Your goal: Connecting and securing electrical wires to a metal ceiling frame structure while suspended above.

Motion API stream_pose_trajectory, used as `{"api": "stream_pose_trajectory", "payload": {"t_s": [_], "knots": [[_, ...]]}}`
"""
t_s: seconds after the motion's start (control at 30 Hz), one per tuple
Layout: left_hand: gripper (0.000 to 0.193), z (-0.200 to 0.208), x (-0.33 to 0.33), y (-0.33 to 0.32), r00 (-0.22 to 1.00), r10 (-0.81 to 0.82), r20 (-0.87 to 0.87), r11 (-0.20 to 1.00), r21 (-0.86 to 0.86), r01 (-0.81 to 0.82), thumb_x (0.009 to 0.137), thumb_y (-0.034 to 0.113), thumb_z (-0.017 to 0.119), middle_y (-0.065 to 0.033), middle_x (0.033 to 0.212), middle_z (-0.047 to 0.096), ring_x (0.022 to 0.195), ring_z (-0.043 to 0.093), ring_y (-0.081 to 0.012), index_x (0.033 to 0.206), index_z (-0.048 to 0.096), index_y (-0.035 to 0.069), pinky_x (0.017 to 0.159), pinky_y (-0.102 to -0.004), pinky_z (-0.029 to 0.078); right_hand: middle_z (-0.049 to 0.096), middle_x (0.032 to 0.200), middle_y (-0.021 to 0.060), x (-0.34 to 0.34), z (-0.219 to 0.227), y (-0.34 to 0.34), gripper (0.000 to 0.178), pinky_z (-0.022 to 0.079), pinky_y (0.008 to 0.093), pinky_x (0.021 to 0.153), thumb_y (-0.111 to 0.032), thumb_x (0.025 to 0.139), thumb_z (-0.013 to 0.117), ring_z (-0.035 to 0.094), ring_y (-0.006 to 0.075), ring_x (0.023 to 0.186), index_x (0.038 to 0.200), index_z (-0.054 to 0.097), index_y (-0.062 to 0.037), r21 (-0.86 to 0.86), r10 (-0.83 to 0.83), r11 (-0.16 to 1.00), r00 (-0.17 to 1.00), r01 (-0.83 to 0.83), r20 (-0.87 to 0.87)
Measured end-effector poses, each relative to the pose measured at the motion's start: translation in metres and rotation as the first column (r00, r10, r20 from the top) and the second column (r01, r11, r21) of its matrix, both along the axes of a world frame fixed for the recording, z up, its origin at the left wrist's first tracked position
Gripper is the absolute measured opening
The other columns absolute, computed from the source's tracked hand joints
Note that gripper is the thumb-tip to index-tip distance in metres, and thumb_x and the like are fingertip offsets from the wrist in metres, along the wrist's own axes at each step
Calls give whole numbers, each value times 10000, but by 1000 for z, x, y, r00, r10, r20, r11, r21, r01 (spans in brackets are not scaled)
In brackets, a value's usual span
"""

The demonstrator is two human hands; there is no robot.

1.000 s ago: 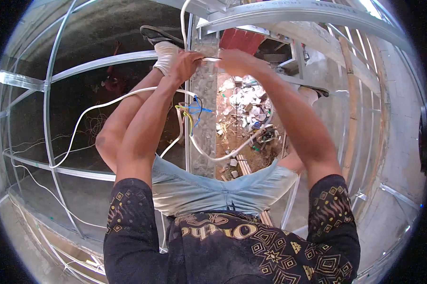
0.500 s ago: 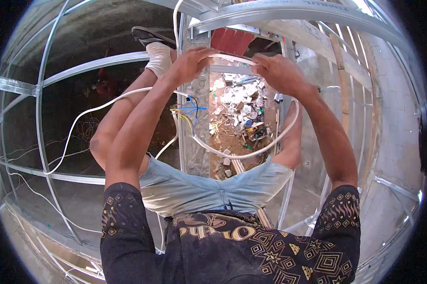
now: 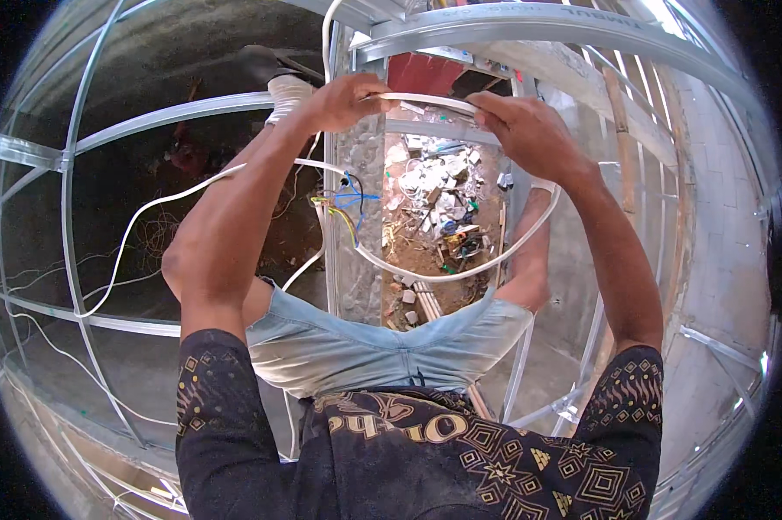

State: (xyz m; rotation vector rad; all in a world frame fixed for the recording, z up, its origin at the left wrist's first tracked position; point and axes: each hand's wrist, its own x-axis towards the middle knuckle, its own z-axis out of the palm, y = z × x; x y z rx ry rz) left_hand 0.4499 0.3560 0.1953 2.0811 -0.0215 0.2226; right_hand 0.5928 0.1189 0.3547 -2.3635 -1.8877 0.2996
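Between my two raised hands a short span of white electrical cable (image 3: 430,99) runs nearly level. My left hand (image 3: 348,101) pinches its left end with curled fingers. At the other end my right hand (image 3: 530,137) grips it between thumb and fingers. From my right hand the cable curves down over my leg and back left. Its end is stripped to loose blue, black and yellow-green wires (image 3: 346,201), which lie beside a concrete beam. Another white cable (image 3: 144,208) meets these wires from the left.
I sit astride the concrete beam (image 3: 361,286), high above a floor strewn with rubble and white scraps (image 3: 443,178). Metal framing channels (image 3: 530,19) cross overhead and at both sides. A wooden post (image 3: 619,139) stands at the right. A person (image 3: 187,156) is partly visible below left.
My hands have shifted slightly up and apart, with the cable still between them. The hanging loop has swung a little to the right. My left foot has moved slightly.
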Motion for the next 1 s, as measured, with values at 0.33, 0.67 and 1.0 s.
{"api": "stream_pose_trajectory", "payload": {"t_s": [0.33,0.67,1.0], "knots": [[278,-33,13,35,976,-169,-134,843,-532,73,900,359,635,-18,942,679,971,586,-139,967,671,92,913,-355,413,662,967,183,18,11,46,268,472,463,791,-249,932,526,623,389,887,1117,647,-98,-6,102,995,987,-102,125],[230,-57,-11,28,985,122,-118,985,136,-106,840,105,639,-154,1098,664,1037,624,-315,1055,674,31,915,-384,470,686,979,148,-28,-56,107,204,543,465,726,-135,836,538,668,335,889,955,696,-86,-417,138,908,969,-42,204],[297,-71,-9,11,976,203,-74,903,400,-158,775,75,607,-218,1053,637,1001,595,-397,1066,637,20,873,-450,478,689,960,205,-41,-135,141,248,551,438,754,-205,815,576,686,337,890,935,709,-34,-323,101,943,994,-83,41]]}}
